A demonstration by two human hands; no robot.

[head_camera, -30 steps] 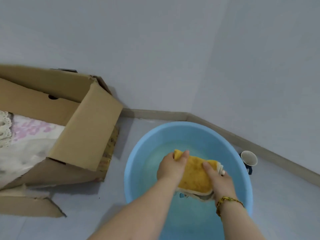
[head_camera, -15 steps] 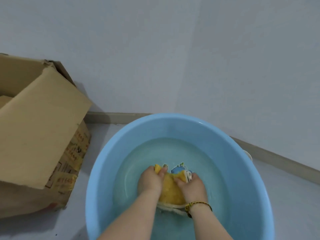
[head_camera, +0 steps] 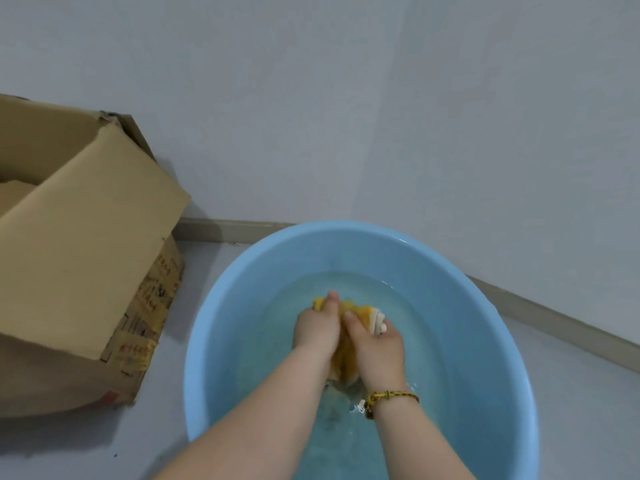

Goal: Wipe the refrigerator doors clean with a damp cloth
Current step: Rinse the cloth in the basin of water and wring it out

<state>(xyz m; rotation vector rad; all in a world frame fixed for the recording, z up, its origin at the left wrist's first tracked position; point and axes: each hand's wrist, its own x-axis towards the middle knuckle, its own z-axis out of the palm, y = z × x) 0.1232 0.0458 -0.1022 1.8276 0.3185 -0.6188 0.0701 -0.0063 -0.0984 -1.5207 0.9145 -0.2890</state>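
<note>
**Printed matter, head view.** The only lettering stands on the cardboard box [head_camera: 86, 254], on the floor well to the left of the fingers [head_camera: 333, 301]. The side panel [head_camera: 157, 296] that faces the fingers carries slanted rows of red-orange characters and a few small dark marks on a yellowish ground. Lower on the same panel, a framed yellow patch [head_camera: 135, 353] bears a further short row of red characters. A red mark [head_camera: 108, 398] sits at the bottom edge of the box. All of this print is blurred and seen at a steep angle, so no word, brand or number can be read.
</note>
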